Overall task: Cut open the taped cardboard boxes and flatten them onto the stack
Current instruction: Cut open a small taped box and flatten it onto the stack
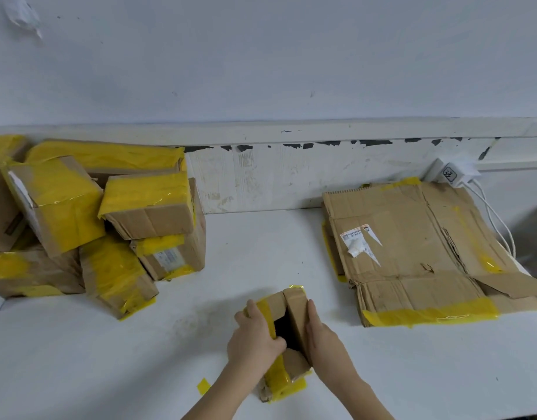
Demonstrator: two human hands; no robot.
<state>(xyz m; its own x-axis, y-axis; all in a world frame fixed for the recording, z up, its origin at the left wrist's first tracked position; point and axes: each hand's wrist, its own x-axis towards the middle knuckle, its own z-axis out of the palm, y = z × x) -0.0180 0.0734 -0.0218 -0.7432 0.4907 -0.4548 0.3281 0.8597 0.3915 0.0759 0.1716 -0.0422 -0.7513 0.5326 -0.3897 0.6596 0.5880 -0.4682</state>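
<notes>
A small cardboard box [294,304] with yellow tape stands on the white table near its front edge, its top flaps parted over a dark gap. My left hand [255,338] grips the left flap, thumb hooked into the opening. My right hand [323,338] holds the right flap from outside with its fingers along the cardboard. A stack of flattened boxes [412,253] lies to the right. A pile of several taped boxes [103,219] sits at the left against the wall. No cutting tool is visible.
A scrap of yellow tape [203,386] lies on the table [140,353] beside my left forearm. A white charger [452,174] with cables is plugged in at the wall behind the flattened stack. A white wall closes the table's far side.
</notes>
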